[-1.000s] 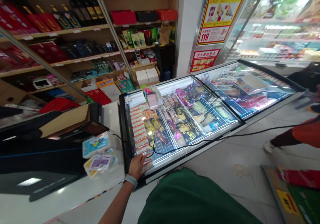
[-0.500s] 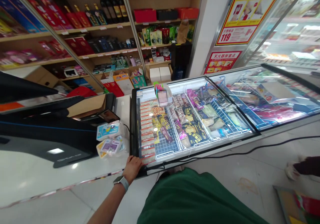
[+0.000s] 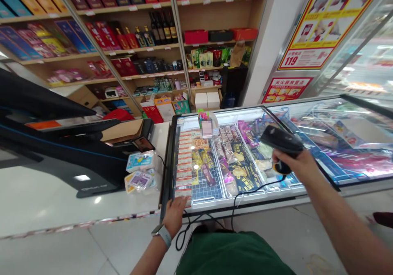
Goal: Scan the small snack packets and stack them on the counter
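My left hand point(image 3: 175, 215) rests on the near left corner of a glass-topped chest freezer point(image 3: 169, 170), fingers stretched over the glass. A column of price labels point(image 3: 184, 164) runs along the glass just beyond the fingertips. In my right hand point(image 3: 295, 165) is a black handheld barcode scanner point(image 3: 280, 139), gripped by its handle above the freezer and tilted with its head toward the left. The scanner's black cable point(image 3: 254, 190) droops across the freezer's front edge. White wire baskets point(image 3: 219, 168) with packaged food lie under the glass.
A dark checkout terminal point(image 3: 101, 172) stands on the white counter point(image 3: 58, 209) to the left, with plastic-wrapped packs point(image 3: 141, 172) beside it. A small bright ornament point(image 3: 204, 117) sits at the freezer's far edge. Shelves point(image 3: 138, 48) with boxes and bottles line the back.
My right hand has come into view from the right, holding the scanner over the freezer. The cable now loops near the front edge. The view has shifted, and my left hand stays at the corner.
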`<state>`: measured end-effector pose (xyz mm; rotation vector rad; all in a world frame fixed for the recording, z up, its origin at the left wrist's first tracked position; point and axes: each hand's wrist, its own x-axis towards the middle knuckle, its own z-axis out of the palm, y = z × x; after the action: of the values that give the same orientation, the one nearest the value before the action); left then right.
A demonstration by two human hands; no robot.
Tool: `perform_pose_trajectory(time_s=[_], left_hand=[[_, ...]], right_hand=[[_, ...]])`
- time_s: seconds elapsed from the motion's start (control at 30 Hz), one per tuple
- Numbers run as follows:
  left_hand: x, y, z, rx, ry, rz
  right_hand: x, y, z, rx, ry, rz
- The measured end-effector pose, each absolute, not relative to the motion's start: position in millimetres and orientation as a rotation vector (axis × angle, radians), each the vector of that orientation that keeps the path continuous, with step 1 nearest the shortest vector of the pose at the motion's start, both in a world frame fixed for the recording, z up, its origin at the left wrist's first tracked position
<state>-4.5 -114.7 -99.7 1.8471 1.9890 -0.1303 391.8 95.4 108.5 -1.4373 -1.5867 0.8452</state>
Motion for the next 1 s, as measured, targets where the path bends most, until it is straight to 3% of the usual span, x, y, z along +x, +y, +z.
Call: perform_pose_trajectory(time_s=[0.23, 0.6, 0.8, 1.0], left_hand=[[35, -121, -91, 1.745, 1.78, 0.119], [-51, -117, -39, 1.704, 2.413, 0.859], [-90, -102, -20, 1.495, 2.865, 0.749], [-117, -95, -12, 1.256, 2.929, 0.576]], right_hand=[[305, 80, 45, -1.379, -1.563, 1.093], [278, 49, 17, -1.508, -1.736, 0.978], [266, 38, 17, -1.548, -1.782, 0.883], [258, 39, 19, -1.564, -1.761, 0.849]])
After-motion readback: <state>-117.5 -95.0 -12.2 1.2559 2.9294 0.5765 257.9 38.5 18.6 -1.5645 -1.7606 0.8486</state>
